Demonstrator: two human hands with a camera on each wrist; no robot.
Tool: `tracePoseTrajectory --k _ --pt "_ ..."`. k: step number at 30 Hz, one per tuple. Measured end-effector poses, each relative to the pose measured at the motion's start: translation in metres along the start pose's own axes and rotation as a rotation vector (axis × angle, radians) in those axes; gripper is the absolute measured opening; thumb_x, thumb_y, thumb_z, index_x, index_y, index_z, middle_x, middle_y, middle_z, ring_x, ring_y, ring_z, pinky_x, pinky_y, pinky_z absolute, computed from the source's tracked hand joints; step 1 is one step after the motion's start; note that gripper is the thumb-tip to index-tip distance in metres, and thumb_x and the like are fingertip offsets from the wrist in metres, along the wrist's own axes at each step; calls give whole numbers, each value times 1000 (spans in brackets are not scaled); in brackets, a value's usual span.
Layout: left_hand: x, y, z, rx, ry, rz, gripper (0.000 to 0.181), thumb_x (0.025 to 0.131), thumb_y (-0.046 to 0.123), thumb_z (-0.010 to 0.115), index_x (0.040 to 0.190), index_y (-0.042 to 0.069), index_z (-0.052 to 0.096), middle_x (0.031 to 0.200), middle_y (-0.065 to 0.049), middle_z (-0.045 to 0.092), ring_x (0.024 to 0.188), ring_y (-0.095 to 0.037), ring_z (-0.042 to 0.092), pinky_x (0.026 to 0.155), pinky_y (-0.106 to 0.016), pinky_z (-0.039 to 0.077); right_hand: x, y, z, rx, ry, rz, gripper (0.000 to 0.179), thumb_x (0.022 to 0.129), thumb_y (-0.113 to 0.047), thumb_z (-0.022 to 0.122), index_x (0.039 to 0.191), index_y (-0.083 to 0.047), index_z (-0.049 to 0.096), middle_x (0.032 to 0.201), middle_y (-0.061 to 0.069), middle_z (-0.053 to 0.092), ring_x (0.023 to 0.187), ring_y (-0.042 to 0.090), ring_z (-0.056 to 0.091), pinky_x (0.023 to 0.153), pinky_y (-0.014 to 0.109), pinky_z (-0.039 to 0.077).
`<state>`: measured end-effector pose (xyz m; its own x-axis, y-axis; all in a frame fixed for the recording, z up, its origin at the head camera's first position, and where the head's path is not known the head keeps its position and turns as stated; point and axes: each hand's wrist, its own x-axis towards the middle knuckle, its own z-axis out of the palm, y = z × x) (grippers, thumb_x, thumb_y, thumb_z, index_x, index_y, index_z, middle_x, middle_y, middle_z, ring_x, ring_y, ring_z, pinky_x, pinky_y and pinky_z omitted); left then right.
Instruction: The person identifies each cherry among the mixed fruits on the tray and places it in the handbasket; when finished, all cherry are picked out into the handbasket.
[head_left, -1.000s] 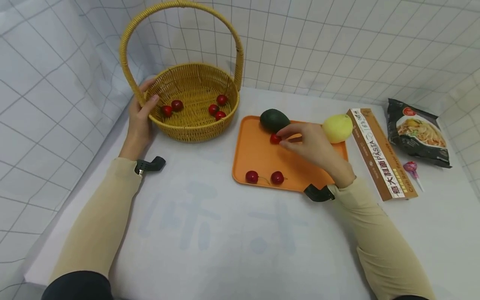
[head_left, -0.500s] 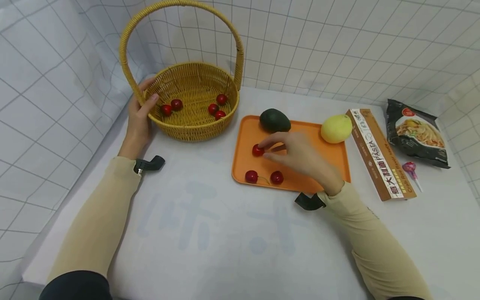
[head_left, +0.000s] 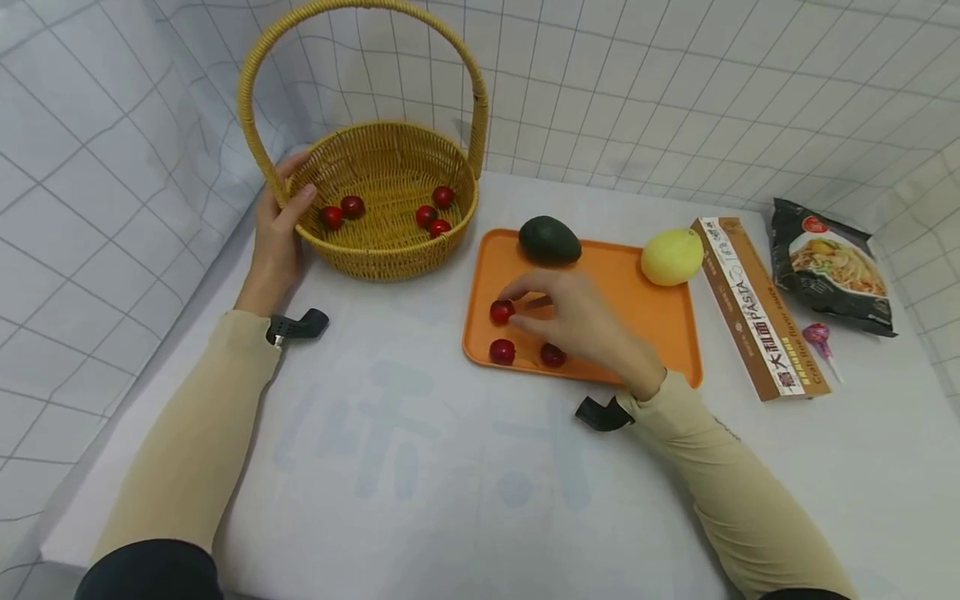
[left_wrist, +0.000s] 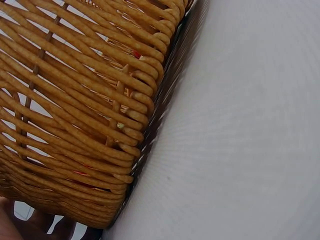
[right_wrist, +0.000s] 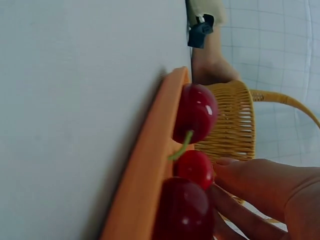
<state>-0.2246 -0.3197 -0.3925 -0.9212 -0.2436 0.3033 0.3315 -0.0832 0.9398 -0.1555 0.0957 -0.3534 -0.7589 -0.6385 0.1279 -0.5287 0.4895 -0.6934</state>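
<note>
My left hand (head_left: 277, 221) grips the left side of the yellow wicker basket (head_left: 382, 262), thumb over the rim; the left wrist view shows the woven wall (left_wrist: 75, 100) up close and fingers (left_wrist: 40, 222) beneath it. Several red cherries lie inside the basket. Over the orange tray (head_left: 637, 312), my right hand (head_left: 577, 321) pinches a cherry (head_left: 502, 312) between thumb and index finger, low near the tray's left side. Two more cherries lie along the near edge, one at the corner (head_left: 502, 352) and one partly under the hand (head_left: 553, 355). In the right wrist view my thumb meets the pinched cherry (right_wrist: 194, 167).
A dark green avocado (head_left: 550, 240) lies at the tray's back edge, a yellow fruit (head_left: 672, 257) at its back right corner. Right of the tray are a brown pasta box (head_left: 761, 308), a black noodle packet (head_left: 832, 267) and a lollipop (head_left: 819, 335). The basket's tall handle (head_left: 480, 100) arches upward.
My right hand has moved left and nearer across the tray, and the cherry at its fingertips has moved with it, away from the avocado. My left hand stays on the basket.
</note>
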Motion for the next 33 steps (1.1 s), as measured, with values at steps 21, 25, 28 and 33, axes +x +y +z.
tracePoseTrajectory --k 21,25,28,33 --pt "1 -2 1 -58 14 10 54 95 22 70 148 13 61 155 -10 54 141 -28 45 114 -27 32 2 0 11 -28 -71 0 35 92 -7 79 127 -8 74 115 1 76 109 18 71 101 37 55" --pt "3 -3 5 -120 8 19 54 95 16 72 147 9 61 157 -12 52 143 -31 44 114 -27 34 6 -2 1 -6 -31 -42 35 91 -3 79 125 -3 74 116 5 76 109 22 71 100 40 57" --pt "2 -2 6 -101 9 19 53 95 18 71 147 10 61 157 -11 52 144 -30 43 114 -26 33 13 -6 -9 -30 23 -104 34 90 -2 80 123 0 74 115 8 76 108 24 72 97 41 59" --pt "0 2 2 -50 5 7 54 96 22 69 148 14 60 158 -10 51 144 -29 42 115 -28 31 28 -17 -22 -56 95 -117 34 91 -7 81 124 -6 75 114 4 77 105 19 72 95 36 59"
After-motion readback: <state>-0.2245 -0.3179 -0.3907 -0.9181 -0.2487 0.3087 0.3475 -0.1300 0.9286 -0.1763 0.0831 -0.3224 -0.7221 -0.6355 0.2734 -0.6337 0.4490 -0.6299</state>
